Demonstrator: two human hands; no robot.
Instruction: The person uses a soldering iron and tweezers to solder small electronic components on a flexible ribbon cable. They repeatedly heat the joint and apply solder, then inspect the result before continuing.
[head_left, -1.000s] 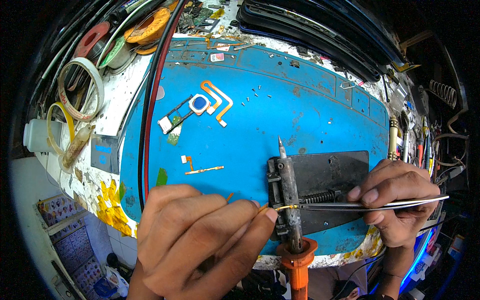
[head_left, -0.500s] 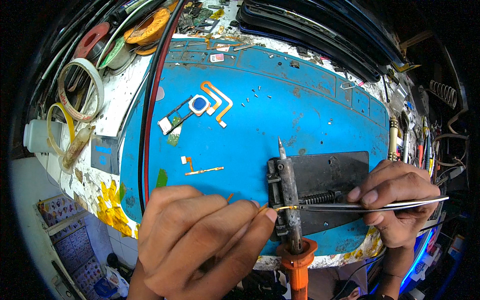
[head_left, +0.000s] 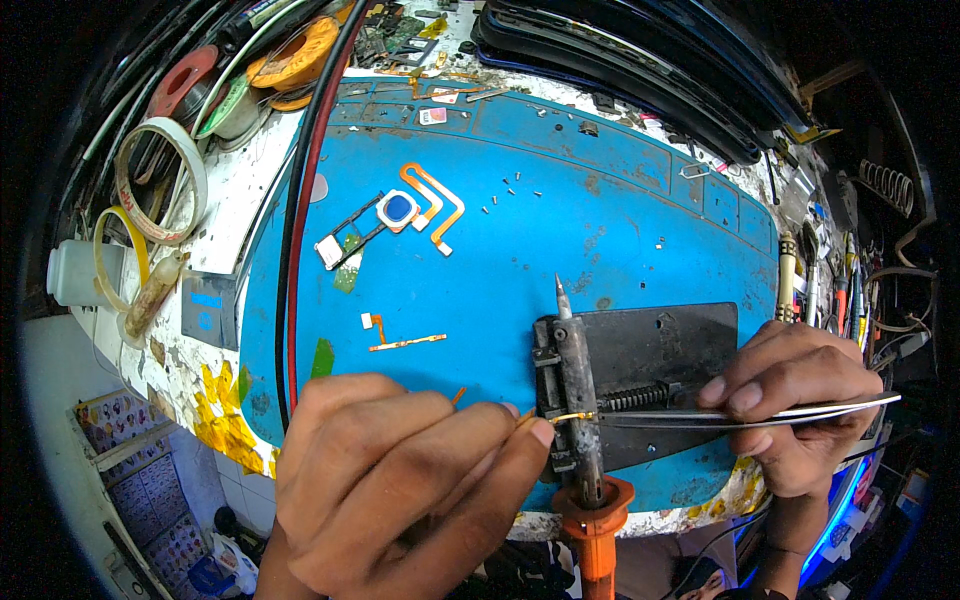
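Note:
Thumb and fingers of my left hand (head_left: 410, 475) pinch a thin orange flex cable (head_left: 570, 416); most of it is hidden by the hand. Its free end lies across the metal barrel of a soldering iron (head_left: 577, 365). From the other side, my right hand (head_left: 805, 405) grips metal tweezers (head_left: 660, 418), whose tips meet that cable end at the barrel. The iron has an orange handle and points away from me. Under it is a black stand (head_left: 690, 345) with a spring.
On the blue mat (head_left: 530, 210) lie a small flex strip (head_left: 410, 342), a button part with an orange flex (head_left: 398, 208) and several tiny screws (head_left: 512, 190). A black and red cable pair (head_left: 297, 230) crosses the left side. Tape rolls (head_left: 160, 180) stand at far left, dark panels (head_left: 620, 70) at the back.
My right hand and the tweezers have shifted very slightly to the right. The left hand keeps its pinch on the flex cable.

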